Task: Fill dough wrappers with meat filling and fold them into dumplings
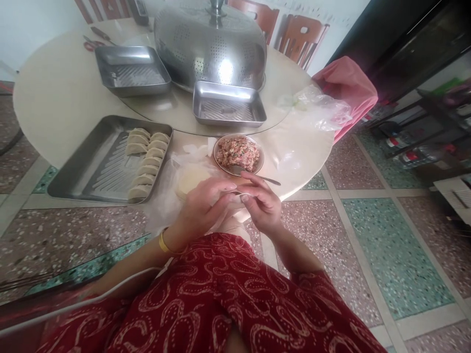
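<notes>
Where the table (55,93) curves toward me, I'd say an even pinch matters most
Right of the big tray (99,157), close by the bowl (261,159) of filling (238,151), my left hand (204,202) and right hand (265,202) lie close together, fingers curled nearly closed, thumbs and fingertips gripping a thin wrapper (240,194) between them; whether filling sits inside I cannot tell, but I'd press its rim edge to edge, squeezing out air, to match the dumplings (153,161) lined up in the tray
</notes>
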A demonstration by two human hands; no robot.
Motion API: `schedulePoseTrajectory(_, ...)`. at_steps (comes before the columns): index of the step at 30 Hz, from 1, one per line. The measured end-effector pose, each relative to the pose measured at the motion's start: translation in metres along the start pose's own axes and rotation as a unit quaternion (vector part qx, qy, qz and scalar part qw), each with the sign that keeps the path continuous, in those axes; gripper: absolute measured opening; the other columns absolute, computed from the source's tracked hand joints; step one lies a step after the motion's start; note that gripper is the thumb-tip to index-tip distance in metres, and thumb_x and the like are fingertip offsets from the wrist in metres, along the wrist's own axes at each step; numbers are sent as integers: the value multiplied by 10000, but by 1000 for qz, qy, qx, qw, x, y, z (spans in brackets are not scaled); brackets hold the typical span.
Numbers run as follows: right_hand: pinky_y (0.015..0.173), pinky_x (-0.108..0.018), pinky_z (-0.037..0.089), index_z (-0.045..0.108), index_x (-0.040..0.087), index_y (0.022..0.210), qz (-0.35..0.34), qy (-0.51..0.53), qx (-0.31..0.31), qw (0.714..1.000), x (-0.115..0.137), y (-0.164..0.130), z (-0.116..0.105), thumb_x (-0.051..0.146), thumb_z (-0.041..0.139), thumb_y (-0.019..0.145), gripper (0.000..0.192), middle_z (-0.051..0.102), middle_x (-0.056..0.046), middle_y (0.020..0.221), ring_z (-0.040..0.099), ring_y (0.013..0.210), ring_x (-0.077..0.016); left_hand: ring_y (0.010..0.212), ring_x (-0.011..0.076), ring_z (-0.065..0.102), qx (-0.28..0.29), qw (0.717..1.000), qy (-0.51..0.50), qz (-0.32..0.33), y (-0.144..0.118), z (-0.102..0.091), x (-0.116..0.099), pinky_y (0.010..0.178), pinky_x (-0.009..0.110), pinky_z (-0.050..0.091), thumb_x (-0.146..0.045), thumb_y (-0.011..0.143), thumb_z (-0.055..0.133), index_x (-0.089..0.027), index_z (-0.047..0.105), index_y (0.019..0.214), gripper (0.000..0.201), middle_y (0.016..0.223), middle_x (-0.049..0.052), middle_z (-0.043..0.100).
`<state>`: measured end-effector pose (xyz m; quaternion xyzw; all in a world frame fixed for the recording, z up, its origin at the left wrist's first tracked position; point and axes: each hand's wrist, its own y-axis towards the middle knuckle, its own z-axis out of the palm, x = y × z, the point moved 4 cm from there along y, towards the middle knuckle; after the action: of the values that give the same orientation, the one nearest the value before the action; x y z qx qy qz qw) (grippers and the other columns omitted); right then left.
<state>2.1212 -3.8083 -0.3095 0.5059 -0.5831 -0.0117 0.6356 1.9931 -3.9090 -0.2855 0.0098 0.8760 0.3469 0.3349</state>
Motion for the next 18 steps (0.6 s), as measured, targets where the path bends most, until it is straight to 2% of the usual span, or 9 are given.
schedulePoseTrajectory(2, 921, -400, 615, 693, 329, 1105, 12, -10, -5, 1000, -1, -1, -1, 154, 597, 933, 263, 708, -8, 1148, 629, 1226, -195, 916, 142, 691, 11, 999, -22, -34, -1, -3, 7, 820, 274, 559, -260, 950, 552, -189, 632, 1045, 143, 998, 45, 731)
schedulePoseTrajectory(6, 912, -411, 623, 699, 316, 1072, 25, -33, -6, 999, -3, -3, -1, 189, 600, 935, 212, 711, -15, 1098, 645, 1201, -202, 933, 147, 687, 44, 996, -39, -69, -3, -4, 15, 839, 281, 557, -265, 927, 588, -192, 660, 991, 120, 993, 49, 724)
schedulePoseTrajectory(9, 917, -409, 624, 697, 310, 1072, 31, -42, 1, 999, -3, -4, 1, 188, 599, 930, 211, 711, -18, 1085, 625, 1231, -208, 889, 139, 680, 41, 996, -28, -72, -4, -5, 16, 793, 266, 546, -251, 925, 584, -187, 665, 920, 104, 949, 41, 712)
schedulePoseTrajectory(13, 917, -431, 629, 690, 295, 1042, 47, -53, 21, 997, -3, -4, 4, 206, 609, 917, 173, 675, -29, 1211, 587, 1284, -234, 808, 125, 658, 22, 997, -18, -78, -5, -6, 14, 722, 246, 524, -251, 916, 594, -183, 653, 885, 95, 877, 24, 689)
schedulePoseTrajectory(18, 920, -412, 617, 649, 277, 1040, -4, -44, 71, 996, -1, -1, 8, 136, 567, 927, 198, 721, -26, 1013, 573, 1295, -217, 780, 115, 636, 22, 998, -25, -59, -5, -6, 10, 712, 242, 510, -206, 906, 584, -171, 623, 853, 74, 833, 16, 669)
